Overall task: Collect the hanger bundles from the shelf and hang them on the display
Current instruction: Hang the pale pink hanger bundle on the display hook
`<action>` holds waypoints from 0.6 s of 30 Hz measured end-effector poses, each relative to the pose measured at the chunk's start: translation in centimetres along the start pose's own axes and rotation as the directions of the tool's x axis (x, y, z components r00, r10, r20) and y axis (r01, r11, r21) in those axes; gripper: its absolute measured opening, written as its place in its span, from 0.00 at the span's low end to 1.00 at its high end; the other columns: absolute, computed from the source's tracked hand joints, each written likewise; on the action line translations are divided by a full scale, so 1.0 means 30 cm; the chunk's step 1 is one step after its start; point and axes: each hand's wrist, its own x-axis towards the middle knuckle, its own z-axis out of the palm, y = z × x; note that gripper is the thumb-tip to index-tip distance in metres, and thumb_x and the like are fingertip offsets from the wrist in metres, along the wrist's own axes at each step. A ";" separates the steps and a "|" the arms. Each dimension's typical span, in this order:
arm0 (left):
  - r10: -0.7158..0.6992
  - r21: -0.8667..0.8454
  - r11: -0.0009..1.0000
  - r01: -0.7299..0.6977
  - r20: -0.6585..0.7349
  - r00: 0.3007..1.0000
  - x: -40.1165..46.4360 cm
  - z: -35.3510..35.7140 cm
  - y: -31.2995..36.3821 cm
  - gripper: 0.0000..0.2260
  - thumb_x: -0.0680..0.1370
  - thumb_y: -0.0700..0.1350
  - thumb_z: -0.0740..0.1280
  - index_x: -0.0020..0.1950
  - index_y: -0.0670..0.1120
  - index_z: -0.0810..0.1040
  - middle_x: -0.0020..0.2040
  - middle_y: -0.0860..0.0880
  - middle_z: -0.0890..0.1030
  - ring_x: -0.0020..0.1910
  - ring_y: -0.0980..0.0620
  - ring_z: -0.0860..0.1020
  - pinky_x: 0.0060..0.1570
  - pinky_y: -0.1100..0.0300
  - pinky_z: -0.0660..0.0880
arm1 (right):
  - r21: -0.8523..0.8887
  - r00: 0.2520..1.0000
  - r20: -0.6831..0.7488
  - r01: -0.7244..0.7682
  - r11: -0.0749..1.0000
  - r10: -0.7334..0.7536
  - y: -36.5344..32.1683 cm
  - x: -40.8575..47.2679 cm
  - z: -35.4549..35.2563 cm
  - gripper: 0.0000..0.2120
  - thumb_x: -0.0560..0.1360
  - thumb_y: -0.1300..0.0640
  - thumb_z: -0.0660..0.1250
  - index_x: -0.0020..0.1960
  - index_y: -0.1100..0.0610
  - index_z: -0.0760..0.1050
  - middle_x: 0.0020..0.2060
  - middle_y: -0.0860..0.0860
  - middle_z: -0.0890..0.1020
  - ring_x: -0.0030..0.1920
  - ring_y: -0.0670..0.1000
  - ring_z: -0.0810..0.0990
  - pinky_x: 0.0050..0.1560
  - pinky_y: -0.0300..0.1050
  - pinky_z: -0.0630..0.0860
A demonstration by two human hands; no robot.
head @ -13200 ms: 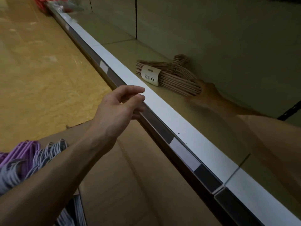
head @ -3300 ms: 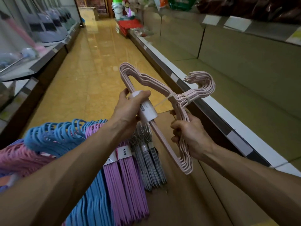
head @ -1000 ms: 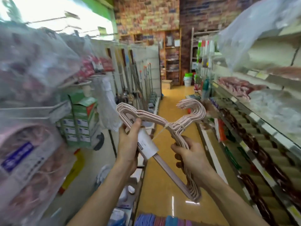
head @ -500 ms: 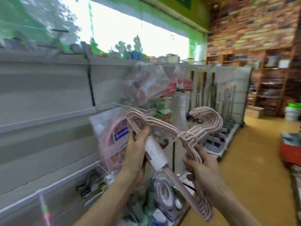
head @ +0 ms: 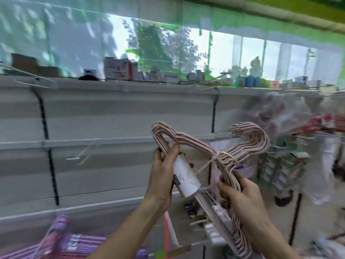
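I hold a bundle of pale pink hangers (head: 196, 142) up in front of me, tied with string near the hooks and wrapped in a white paper label (head: 185, 179). My left hand (head: 164, 171) grips the bundle's left shoulder beside the label. My right hand (head: 240, 195) grips the right side below the hooks, which point up and right. Behind the bundle stands the grey display wall (head: 112, 165) with a bare peg hook (head: 82, 152) sticking out of it.
Purple hanger bundles (head: 61, 240) hang at the lower left. Bagged goods and green boxes (head: 280, 165) hang on the right of the wall. Small boxes line the top shelf (head: 119, 70) under a bright window. More pegs and a pink strip (head: 167, 232) sit low in the middle.
My view has swung left from the aisle onto the grey display wall. Both hands kept the same hold on the pink bundle, which now sits right of centre.
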 end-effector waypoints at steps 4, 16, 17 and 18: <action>0.097 0.037 0.995 -0.096 -0.019 0.995 -0.039 -0.237 0.187 0.13 0.79 0.48 0.67 0.62 0.45 0.73 0.48 0.41 0.81 0.44 0.39 0.84 0.45 0.46 0.80 | 0.068 0.993 0.113 0.009 0.998 -0.017 -0.050 -0.036 0.269 0.10 0.75 0.70 0.68 0.41 0.57 0.78 0.31 0.51 0.73 0.33 0.51 0.69 0.31 0.44 0.68; 0.154 0.087 0.986 -0.142 -0.150 0.977 -0.140 -0.853 0.631 0.16 0.71 0.51 0.73 0.55 0.49 0.74 0.49 0.41 0.79 0.49 0.41 0.80 0.52 0.44 0.79 | 0.134 0.935 0.348 0.022 0.991 -0.067 -0.199 -0.175 0.977 0.11 0.74 0.69 0.68 0.38 0.54 0.77 0.30 0.52 0.72 0.33 0.52 0.70 0.31 0.46 0.69; 0.151 0.093 0.986 -0.137 -0.155 0.976 -0.138 -0.890 0.661 0.16 0.72 0.50 0.73 0.55 0.48 0.74 0.48 0.41 0.79 0.49 0.41 0.79 0.52 0.45 0.78 | 0.134 0.932 0.355 0.018 0.991 -0.065 -0.212 -0.177 1.020 0.12 0.73 0.69 0.68 0.37 0.54 0.78 0.30 0.52 0.72 0.32 0.52 0.70 0.31 0.46 0.69; 0.152 0.098 0.986 -0.137 -0.166 0.974 -0.133 -0.922 0.689 0.16 0.73 0.50 0.72 0.56 0.47 0.73 0.48 0.42 0.79 0.49 0.42 0.78 0.53 0.46 0.77 | 0.135 0.928 0.368 0.013 0.991 -0.062 -0.228 -0.179 1.060 0.12 0.73 0.69 0.68 0.37 0.53 0.78 0.30 0.52 0.72 0.32 0.52 0.70 0.31 0.45 0.69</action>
